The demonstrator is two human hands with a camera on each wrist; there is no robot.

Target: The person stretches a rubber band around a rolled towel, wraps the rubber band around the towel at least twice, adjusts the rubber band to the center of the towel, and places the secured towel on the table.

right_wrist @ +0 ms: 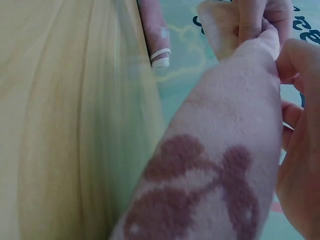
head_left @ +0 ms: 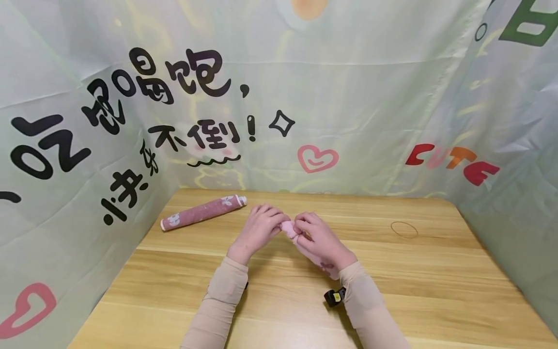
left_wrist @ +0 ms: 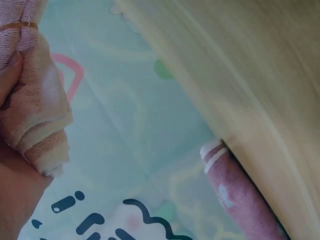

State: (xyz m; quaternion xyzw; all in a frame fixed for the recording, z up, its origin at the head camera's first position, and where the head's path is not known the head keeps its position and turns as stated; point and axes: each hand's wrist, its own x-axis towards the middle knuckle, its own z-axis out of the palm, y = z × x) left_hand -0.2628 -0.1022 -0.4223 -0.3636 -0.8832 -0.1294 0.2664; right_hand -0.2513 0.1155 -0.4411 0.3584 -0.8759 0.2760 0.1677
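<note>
Both hands hold a light pink rolled towel point(head_left: 288, 229) above the middle of the table, its lower end slanting down toward the right forearm. My left hand point(head_left: 258, 227) grips the upper end, fingers curled over it. With bent fingers and thumb, my right hand point(head_left: 318, 237) pinches the roll just beside the left. In the left wrist view a thin brown rubber band point(left_wrist: 19, 25) circles the towel near the left thumb, and the layered end spirals out below. Dark pink flower shapes show on the towel's wider part point(right_wrist: 200, 180) in the right wrist view.
A darker pink rolled towel point(head_left: 205, 212) with pale flower prints and white ends lies at the back left of the wooden table point(head_left: 174, 300). On the right lies a thin loose rubber band point(head_left: 404, 230). A printed cloth point(head_left: 357, 111) hangs around the table's back and sides.
</note>
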